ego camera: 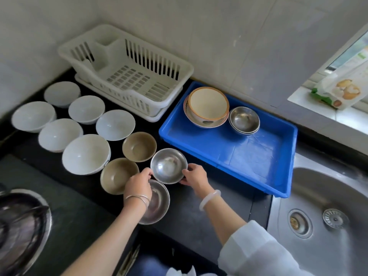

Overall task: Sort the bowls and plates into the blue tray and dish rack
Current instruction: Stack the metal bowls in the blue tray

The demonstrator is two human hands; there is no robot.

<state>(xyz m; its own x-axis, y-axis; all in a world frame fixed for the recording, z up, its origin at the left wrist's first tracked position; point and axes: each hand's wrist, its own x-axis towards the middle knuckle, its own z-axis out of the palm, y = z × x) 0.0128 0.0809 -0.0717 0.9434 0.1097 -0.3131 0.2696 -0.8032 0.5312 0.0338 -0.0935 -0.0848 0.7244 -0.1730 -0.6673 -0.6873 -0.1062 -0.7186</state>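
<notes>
A steel bowl (168, 165) sits near the front of the black counter, gripped on its rim by my left hand (139, 183) and my right hand (194, 177). A second steel bowl (158, 204) lies below it, partly under my left wrist. Two brown bowls (139, 146) (117, 175) stand to the left. Several white bowls (86, 154) fill the counter's left part. The blue tray (249, 156) holds cream bowls stacked on a plate (208, 105) and stacked steel bowls (244, 120). The white dish rack (127, 68) at the back holds no dishes.
A steel sink (326, 206) with drain strainer lies at the right, right beside the tray. A stove with a dark wok (20, 226) is at the lower left. A tiled wall runs behind, and a packet (340, 86) rests on the window sill.
</notes>
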